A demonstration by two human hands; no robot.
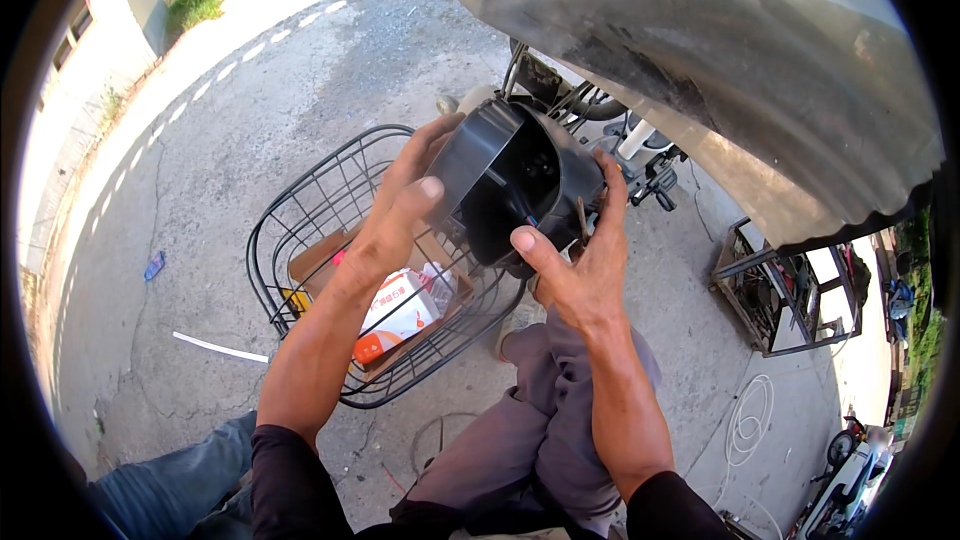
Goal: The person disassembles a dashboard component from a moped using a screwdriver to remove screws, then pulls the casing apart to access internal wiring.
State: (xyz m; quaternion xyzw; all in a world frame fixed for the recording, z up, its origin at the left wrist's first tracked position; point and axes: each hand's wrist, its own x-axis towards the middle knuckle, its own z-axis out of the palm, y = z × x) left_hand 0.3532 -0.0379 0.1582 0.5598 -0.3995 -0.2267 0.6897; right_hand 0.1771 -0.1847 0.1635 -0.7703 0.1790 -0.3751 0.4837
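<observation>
A hollow black plastic housing is held up between my two hands, its open, dark inside facing me. Curled round its left side is my left hand, thumb lying against the outer wall. My right hand grips the right side, with the thumb at the lower rim and the fingers up along the outside. A thin brownish piece stands beside the right fingers; its kind is unclear. Beneath my left forearm is a black wire basket with a cardboard box and a white and orange carton in it.
Bicycle-like parts with a pedal show behind the housing. A greyish rippled cover hangs at upper right. A metal frame rack, a coiled white hose and a scooter are at right. A blue-jeans leg is at lower left.
</observation>
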